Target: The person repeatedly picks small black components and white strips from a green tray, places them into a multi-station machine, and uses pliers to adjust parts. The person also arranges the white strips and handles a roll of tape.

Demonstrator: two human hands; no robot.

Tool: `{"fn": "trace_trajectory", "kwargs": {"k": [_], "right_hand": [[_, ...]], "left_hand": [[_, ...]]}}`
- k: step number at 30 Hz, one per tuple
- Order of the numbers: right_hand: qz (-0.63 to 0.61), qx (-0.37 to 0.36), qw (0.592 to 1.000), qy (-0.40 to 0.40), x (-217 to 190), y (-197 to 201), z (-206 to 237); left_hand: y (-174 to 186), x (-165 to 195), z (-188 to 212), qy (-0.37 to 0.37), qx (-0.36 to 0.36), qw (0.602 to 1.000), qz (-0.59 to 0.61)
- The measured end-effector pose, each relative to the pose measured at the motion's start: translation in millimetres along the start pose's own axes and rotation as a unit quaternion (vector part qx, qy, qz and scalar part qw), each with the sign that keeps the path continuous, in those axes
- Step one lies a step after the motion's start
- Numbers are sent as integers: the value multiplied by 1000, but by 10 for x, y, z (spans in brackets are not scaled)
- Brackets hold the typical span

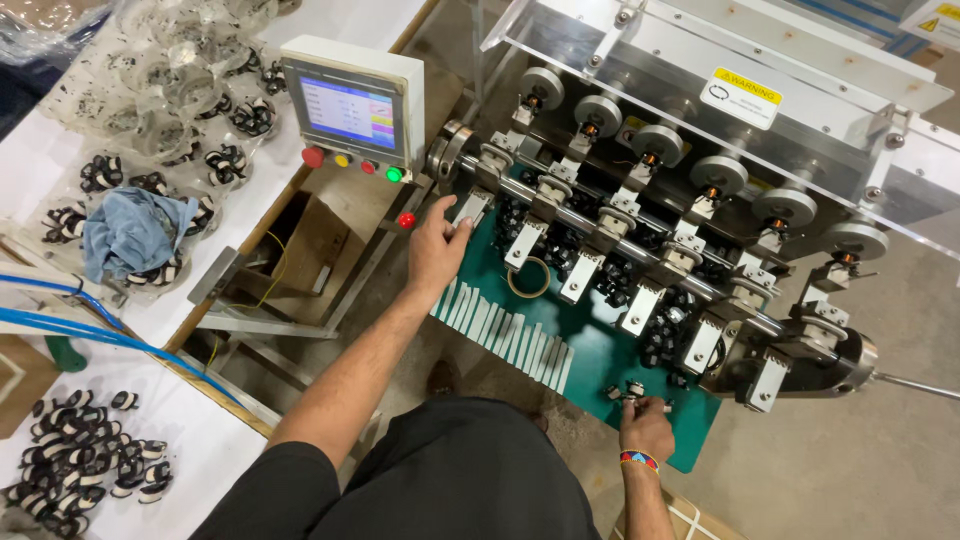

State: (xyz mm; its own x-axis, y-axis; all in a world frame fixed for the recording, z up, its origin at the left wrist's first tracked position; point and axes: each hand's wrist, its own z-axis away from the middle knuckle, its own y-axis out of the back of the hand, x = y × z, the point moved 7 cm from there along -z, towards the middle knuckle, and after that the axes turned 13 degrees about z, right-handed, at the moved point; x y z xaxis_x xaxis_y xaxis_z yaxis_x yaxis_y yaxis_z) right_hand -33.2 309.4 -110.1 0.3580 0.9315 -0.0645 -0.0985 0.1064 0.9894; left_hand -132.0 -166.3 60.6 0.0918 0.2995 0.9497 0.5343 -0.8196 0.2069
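The left hand (pixel 437 245) is laid open against a metal bracket (pixel 470 207); a small coil (pixel 634 390) is gripped by the right hand (pixel 646 425) at the green mat's (pixel 590 350) edge.

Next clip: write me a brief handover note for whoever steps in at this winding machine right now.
Left hand: resting on the leftmost metal clamp plate of the multi-station machine.
Right hand: pinching a small black-and-white wound part at the near edge of the green work board.
On the board: a row of white strips and a tape ring.
Done: many wound parts lie on the white table.
Left: cannot tell how many stations remain.
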Motion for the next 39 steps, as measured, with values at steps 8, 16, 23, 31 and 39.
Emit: {"fn": "trace_trajectory", "kwargs": {"k": [8, 16, 23, 31, 39], "right_hand": [[-135, -38, 967, 210, -1438, 446, 278], [-327, -94, 868, 363, -3307, 609, 356], [-560, -396, 728, 14, -4192, 50, 447], [-544, -492, 679, 36, -3840, 199, 672], [-562, -665, 493, -3, -2754, 612, 1196]], "left_hand": [[-213, -111, 384, -54, -129, 989, -42], [-112, -753, 724, 6, -274, 949, -158], [267, -855, 652, 52, -268, 961, 46], [755, -187, 402, -22, -173, 978, 118], [-20, 7, 671, 28, -528, 818, 226]]}}
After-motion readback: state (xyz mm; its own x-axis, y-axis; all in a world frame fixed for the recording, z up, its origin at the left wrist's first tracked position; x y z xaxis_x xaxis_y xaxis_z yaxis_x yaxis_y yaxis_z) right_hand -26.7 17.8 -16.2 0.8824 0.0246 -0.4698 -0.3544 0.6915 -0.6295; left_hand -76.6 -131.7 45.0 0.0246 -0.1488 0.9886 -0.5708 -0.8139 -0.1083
